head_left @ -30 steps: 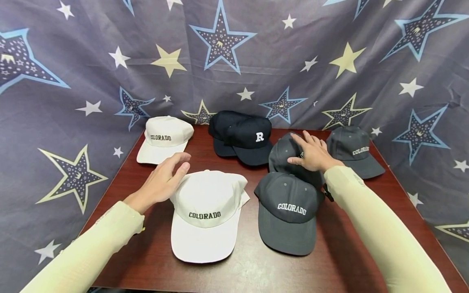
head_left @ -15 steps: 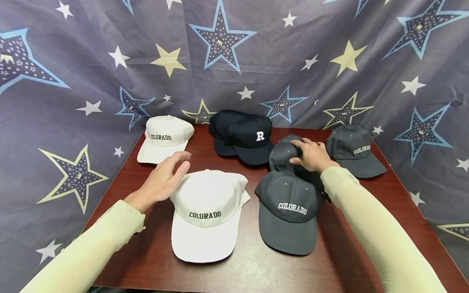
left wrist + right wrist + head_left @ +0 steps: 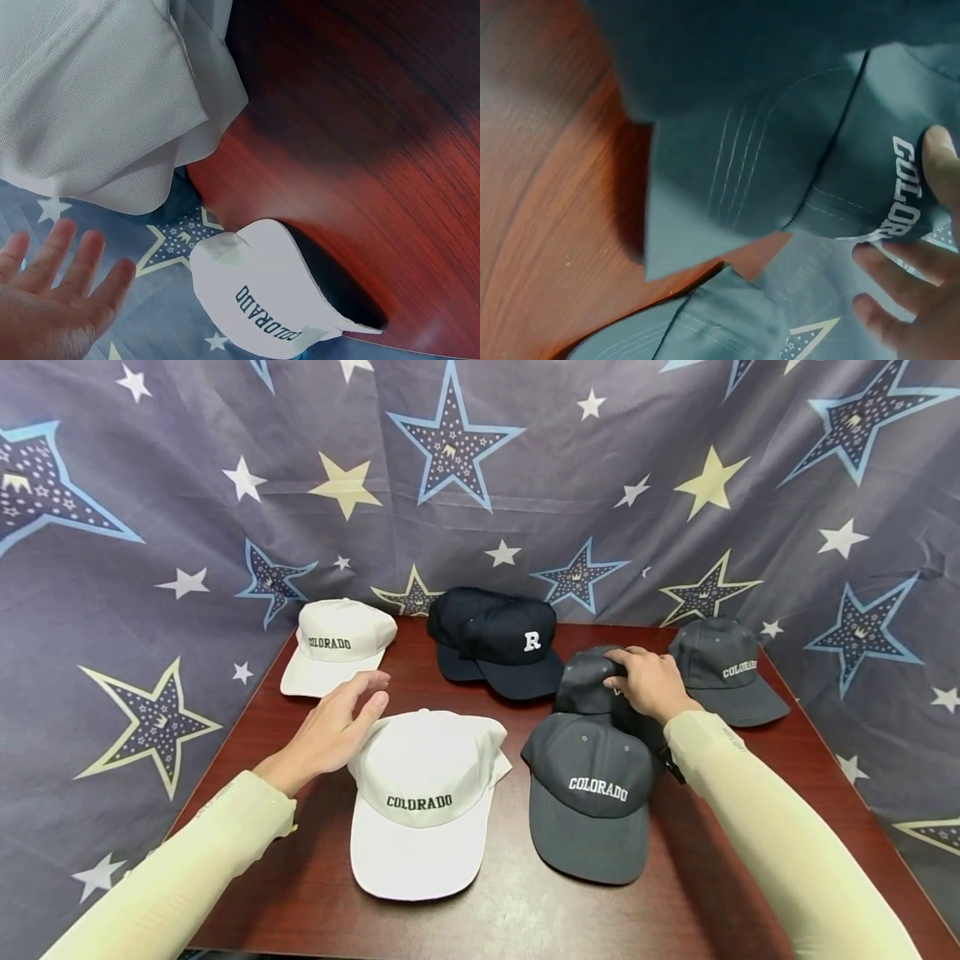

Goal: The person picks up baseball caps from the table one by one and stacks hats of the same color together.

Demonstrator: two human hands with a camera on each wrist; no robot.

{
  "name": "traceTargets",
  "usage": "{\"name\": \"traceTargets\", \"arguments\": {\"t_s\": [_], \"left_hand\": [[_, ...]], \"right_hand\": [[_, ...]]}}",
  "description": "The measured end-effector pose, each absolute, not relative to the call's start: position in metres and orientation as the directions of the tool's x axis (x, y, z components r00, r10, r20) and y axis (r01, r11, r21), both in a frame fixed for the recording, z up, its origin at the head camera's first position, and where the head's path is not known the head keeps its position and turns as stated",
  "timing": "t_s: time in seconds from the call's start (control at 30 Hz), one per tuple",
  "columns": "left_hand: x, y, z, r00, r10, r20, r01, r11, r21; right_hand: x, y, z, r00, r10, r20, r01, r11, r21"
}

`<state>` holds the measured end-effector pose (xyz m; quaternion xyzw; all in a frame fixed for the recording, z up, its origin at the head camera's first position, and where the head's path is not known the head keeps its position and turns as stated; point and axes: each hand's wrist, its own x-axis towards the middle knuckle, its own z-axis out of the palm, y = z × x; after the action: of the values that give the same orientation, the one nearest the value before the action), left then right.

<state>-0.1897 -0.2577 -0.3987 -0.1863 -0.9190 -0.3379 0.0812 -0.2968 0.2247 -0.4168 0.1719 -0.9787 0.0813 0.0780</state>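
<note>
My right hand (image 3: 651, 683) grips the crown of a grey baseball cap (image 3: 585, 687) in the middle row. In the right wrist view the thumb lies on the cap's front beside its white lettering, and the other fingers are at the crown's far side. Just in front is another grey baseball cap (image 3: 596, 777) marked COLORADO, overlapping the gripped one's brim in the head view. My left hand (image 3: 330, 727) is beside the crown of a white baseball cap (image 3: 423, 768), fingers relaxed and holding nothing. That cap's brim points towards me.
At the back left sits a second white cap (image 3: 337, 639). Two overlapping navy caps (image 3: 506, 639), one with an R, are at the back centre. Another grey cap (image 3: 720, 664) stands at the back right. A star-patterned cloth (image 3: 480, 543) hangs around the wooden table (image 3: 300, 893).
My right hand has come down onto the middle grey cap, its fingers drawing in around the crown. That cap has shifted slightly towards me. The left hand has stayed put.
</note>
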Motion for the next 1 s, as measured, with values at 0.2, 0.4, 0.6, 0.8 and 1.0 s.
{"name": "traceTargets", "arguments": {"t_s": [0.2,0.4,0.6,0.8,1.0], "left_hand": [[-0.191,-0.257,-0.399,-0.92,0.282,0.273,0.391,0.704,0.593],[-0.19,-0.257,-0.398,-0.918,0.284,0.278,0.397,0.703,0.59],[-0.191,-0.257,-0.4,-0.919,0.281,0.276,0.393,0.706,0.589],[-0.192,-0.255,-0.399,-0.917,0.279,0.285,0.397,0.704,0.589],[-0.193,-0.254,-0.398,-0.917,0.281,0.284,0.398,0.706,0.585]], "right_hand": [[-0.289,0.234,-0.41,-0.931,-0.24,0.274,-0.297,0.936,-0.191],[-0.281,0.246,-0.401,-0.919,-0.135,0.369,-0.25,0.926,-0.284],[-0.268,0.251,-0.382,-0.888,-0.055,0.456,-0.233,0.909,-0.345],[-0.251,0.251,-0.36,-0.869,-0.016,0.495,-0.214,0.913,-0.347],[-0.23,0.244,-0.341,-0.865,-0.024,0.502,-0.21,0.925,-0.318]]}}
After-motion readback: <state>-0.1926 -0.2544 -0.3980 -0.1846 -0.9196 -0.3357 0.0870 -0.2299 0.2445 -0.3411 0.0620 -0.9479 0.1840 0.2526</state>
